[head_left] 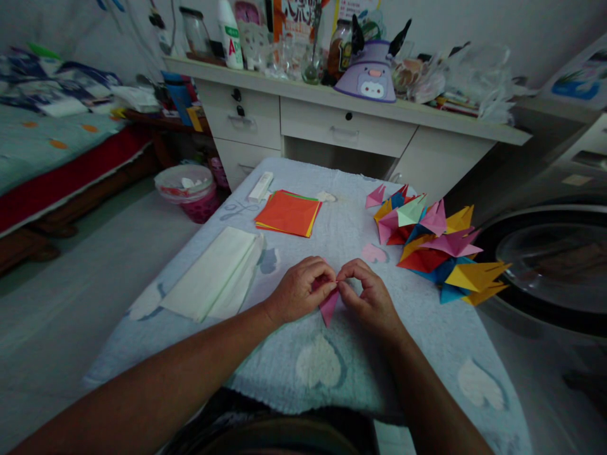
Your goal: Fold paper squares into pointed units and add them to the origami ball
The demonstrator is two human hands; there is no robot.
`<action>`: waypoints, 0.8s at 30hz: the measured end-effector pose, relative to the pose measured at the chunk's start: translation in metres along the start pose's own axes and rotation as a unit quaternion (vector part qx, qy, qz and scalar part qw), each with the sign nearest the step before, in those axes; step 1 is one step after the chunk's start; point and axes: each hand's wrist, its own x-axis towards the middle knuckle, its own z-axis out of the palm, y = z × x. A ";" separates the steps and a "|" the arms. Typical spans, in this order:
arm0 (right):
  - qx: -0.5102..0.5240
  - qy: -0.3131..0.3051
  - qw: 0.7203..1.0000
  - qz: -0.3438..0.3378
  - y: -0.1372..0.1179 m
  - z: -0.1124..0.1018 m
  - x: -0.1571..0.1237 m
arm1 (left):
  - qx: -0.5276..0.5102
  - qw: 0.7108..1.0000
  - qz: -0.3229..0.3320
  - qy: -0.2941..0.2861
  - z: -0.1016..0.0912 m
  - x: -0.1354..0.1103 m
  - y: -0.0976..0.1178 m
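Both hands meet at the centre of the frame, low over the towel-covered table. The left hand is curled tight, thumb and fingertips pinched on the top of a small pink folded paper. The right hand closes in from the other side, its fingertips nipping the same top edge, so the two hands touch at the paper. The pink piece hangs between them, its pointed tip aimed down toward the bottom of the frame and resting on or just above the towel; I cannot tell which.

Just right of centre, near the right hand, a loose pink scrap lies flat. Beyond it, to the right of the frame, there's a heap of folded paper pieces in pink, yellow, red, blue and green, all spiky points, spilling to the table's edge. Above the hands sits a neat stack of coloured squares, orange on top, with a white stick-shaped object just beside it to the upper left. Left of the hands lies a folded white sheet. Off the table, a pink bin stands on the floor, and a cluttered white desk runs across the top.
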 end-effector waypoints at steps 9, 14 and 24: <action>-0.007 0.006 1.000 -0.011 0.000 0.001 -0.001 | 0.003 1.000 -0.001 0.006 0.002 0.001 -0.004; -0.003 0.011 1.000 -0.005 0.000 0.002 0.001 | 0.013 1.000 0.004 0.008 0.003 0.002 -0.006; -0.005 0.012 1.000 -0.009 0.001 0.002 0.000 | 0.028 1.000 0.004 -0.013 0.005 0.004 -0.009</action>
